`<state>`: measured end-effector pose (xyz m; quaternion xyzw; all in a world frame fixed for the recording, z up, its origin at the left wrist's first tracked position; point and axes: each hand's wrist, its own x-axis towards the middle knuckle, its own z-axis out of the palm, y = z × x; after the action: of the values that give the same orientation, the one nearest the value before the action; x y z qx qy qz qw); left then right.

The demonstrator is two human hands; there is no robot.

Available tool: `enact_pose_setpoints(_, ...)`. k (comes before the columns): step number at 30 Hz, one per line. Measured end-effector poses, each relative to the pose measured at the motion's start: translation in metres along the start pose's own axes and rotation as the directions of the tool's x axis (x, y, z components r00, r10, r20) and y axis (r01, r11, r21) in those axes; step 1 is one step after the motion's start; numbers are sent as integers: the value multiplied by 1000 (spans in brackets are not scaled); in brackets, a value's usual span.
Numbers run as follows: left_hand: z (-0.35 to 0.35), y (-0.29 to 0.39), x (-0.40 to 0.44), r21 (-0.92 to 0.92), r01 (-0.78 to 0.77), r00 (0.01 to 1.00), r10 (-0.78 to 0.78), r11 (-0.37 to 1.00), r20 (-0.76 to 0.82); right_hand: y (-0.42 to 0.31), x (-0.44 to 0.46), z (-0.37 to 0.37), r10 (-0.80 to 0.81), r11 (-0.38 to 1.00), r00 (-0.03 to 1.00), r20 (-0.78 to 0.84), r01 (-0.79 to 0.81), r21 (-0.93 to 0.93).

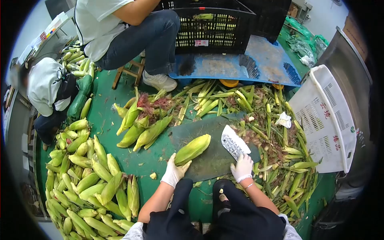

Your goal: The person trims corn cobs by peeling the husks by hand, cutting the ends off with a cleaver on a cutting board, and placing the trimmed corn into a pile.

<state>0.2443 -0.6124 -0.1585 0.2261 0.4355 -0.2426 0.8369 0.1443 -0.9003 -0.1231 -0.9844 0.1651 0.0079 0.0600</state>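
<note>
Head cam: L hand, gloved, has its grip closed round the lower end of a corn, husk on, tip angled up & away from the wearer. Corn is over the L part of the mat; can't tell if it touches. R hand, also gloved, grips the knife w/ handle hidden in the fist; blade is over the mat's R part, pointing away, apart from the corn.

Mat lies on the green floor. L of mat: big heap of unhusked corn. Up-L of mat: smaller pile. R of mat & beyond its far edge: loose husks. Far R of mat: white bin, tilted. Beyond mat: blue pallet w/ black crate behind; co-worker sits up-L of mat, 2nd person far L.
</note>
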Motion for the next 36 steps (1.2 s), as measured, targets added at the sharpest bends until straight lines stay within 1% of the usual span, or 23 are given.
enact_pose_setpoints(2, -6, -8, 2, 79, 27, 999, -29, 997, 20, -37, 9, -29, -125, 975, 989, -83, 138, 174)
enact_pose_setpoints(4, 0, -10, -7, 126, 38, 999, -34, 991, -38, -66, 17, -35, -309, 832, 945, -110, 325, 450)
enact_pose_setpoints(7, 10, -11, -30, 298, 19, 999, -27, 954, 20, -101, 18, -33, -541, 767, 838, -69, 525, 369)
enact_pose_setpoints(9, 17, -12, -45, 582, -131, 991, 124, 803, 52, -113, 20, -28, -614, 720, 785, -79, 599, 351)
enact_pose_setpoints(10, 13, -11, -44, 582, -127, 991, 124, 803, 45, -115, 22, -20, -643, 691, 755, -129, 645, 328)
enact_pose_setpoints(13, 6, 1, -39, 592, 231, 956, -294, 772, 10, -112, 30, -10, -646, 592, 681, -345, 732, 338)
enact_pose_setpoints(16, 6, 8, -41, 582, 344, 933, -339, 737, -121, -109, 29, 0, -691, 524, 607, -393, 795, 306)
enact_pose_setpoints(18, -8, 9, -32, 637, 301, 951, -271, 710, -147, -107, 33, 2, -740, 480, 553, -383, 833, 276)
enact_pose_setpoints(20, -48, 12, 4, 425, 172, 950, -264, 889, 168, -106, 38, -3, -746, 461, 522, -414, 853, 245)
enact_pose_setpoints(21, -10, 9, -33, 481, 158, 983, -183, 863, 6, -97, 45, -7, -634, 528, 600, -488, 797, 295)
enact_pose_setpoints(23, -25, 33, -27, 461, 224, 954, -290, 859, 75, -58, 67, -53, -337, 837, 840, -426, 474, 273)
enact_pose_setpoints(24, -33, 42, -25, 439, 286, 912, -383, 852, 149, -14, 93, -54, -173, 834, 791, -587, 434, 339)
enact_pose_setpoints(25, -25, 47, -38, 427, 271, 932, -346, 863, 107, 31, 110, -59, 125, 846, 790, -600, 230, 480)
enact_pose_setpoints(26, -21, 53, -51, 418, 262, 935, -337, 870, 114, 112, 134, -32, 501, 563, 699, -511, 185, 805)
enact_pose_setpoints(27, -19, 59, -66, 540, 89, 988, -142, 837, 57, 138, 128, -84, 657, 644, 627, -419, -177, 744)
enact_pose_setpoints(28, -20, 67, -82, 658, -65, 997, 67, 750, 23, 196, 128, -80, 746, 603, 530, -403, -279, 748)
enact_pose_setpoints(29, -23, 79, -99, 790, -141, 959, 281, 597, -41, 231, 113, -84, 693, 640, 581, -427, -221, 736)
enact_pose_setpoints(30, -30, 95, -118, 893, -166, 866, 494, 419, -71, 251, 99, -71, 633, 754, 521, -573, -244, 610)
enact_pose_setpoints(31, -45, 115, -143, 882, -219, 813, 578, 418, -73, 263, 79, -50, 556, 831, 556, -617, -383, 403)
enact_pose_setpoints(32, -69, 140, -168, 871, -264, 746, 660, 413, -86, 229, 51, -52, 500, 864, 674, -544, -346, 366)
enact_pose_setpoints(34, -138, 202, -207, 929, -265, 489, 867, 257, -100, 186, 1, 4, 206, 897, 898, -389, -15, 441)
enact_pose_setpoints(35, -132, 218, -239, 960, -180, 336, 930, 216, -147, 126, -15, -22, 119, 877, 989, -91, -62, 476)
enact_pose_setpoints(36, -125, 232, -271, 978, -83, 178, 969, 189, -172, 109, -30, 16, 44, 814, 993, -110, 29, 581)
